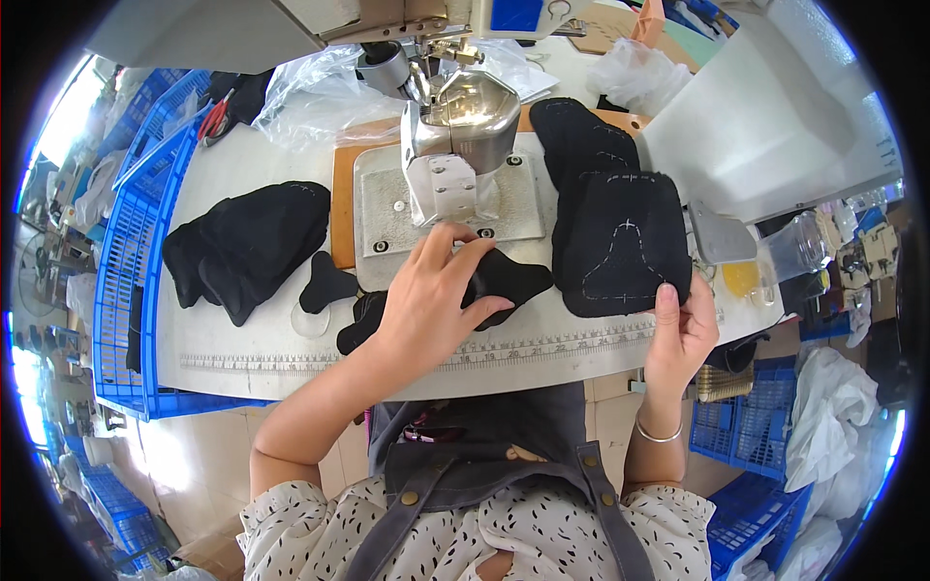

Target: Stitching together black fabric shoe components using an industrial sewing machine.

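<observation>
A sewing machine head (455, 126) with a rounded metal cover stands over its flat plate (528, 208). Just in front of that plate, my left hand (431, 295) grips a small black fabric piece (518, 278) between thumb and fingers, which hide part of it. At the lower right corner of a larger black fabric panel (601, 223), my right hand (681, 334) pinches the edge, thumb on top. White dashed lines on the panel trace a three-armed outline. More black fabric (360, 324) lies partly under my left wrist.
Left of the machine lie a heap of black fabric (252, 247) and a small three-lobed black piece (327, 283). Behind the panel lies another black piece (581, 140). A ruler strip (542, 347) follows the front edge. Blue crates (145, 281), red-handled scissors (213, 121) and plastic bags (329, 97) surround the work.
</observation>
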The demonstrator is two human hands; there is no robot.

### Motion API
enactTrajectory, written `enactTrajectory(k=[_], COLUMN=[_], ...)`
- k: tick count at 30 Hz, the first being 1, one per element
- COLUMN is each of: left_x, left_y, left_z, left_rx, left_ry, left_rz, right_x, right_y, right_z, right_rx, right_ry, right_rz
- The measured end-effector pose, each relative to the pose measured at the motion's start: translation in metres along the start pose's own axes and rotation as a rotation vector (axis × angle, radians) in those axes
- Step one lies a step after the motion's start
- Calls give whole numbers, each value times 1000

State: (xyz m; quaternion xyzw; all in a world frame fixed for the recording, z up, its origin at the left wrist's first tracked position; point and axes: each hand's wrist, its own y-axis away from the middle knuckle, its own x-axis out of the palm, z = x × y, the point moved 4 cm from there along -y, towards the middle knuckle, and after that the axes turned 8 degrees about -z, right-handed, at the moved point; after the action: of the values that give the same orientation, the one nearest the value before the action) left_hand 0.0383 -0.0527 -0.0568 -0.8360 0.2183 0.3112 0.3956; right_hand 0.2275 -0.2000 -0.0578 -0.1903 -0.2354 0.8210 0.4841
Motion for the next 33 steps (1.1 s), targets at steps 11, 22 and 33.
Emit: enactTrajectory(k=[11, 22, 33], left_x=[-37, -48, -75], left_y=[5, 32, 24], left_z=[8, -7, -28], left_rx=[-483, -457, -238], left_ry=[644, 1280, 460], left_rz=[-62, 33, -353], right_x=[12, 61, 74], right_y=[-2, 16, 22], right_z=[22, 43, 65], right_rx=[53, 95, -119], right_ry=[-355, -552, -542], right_rz=[134, 354, 370])
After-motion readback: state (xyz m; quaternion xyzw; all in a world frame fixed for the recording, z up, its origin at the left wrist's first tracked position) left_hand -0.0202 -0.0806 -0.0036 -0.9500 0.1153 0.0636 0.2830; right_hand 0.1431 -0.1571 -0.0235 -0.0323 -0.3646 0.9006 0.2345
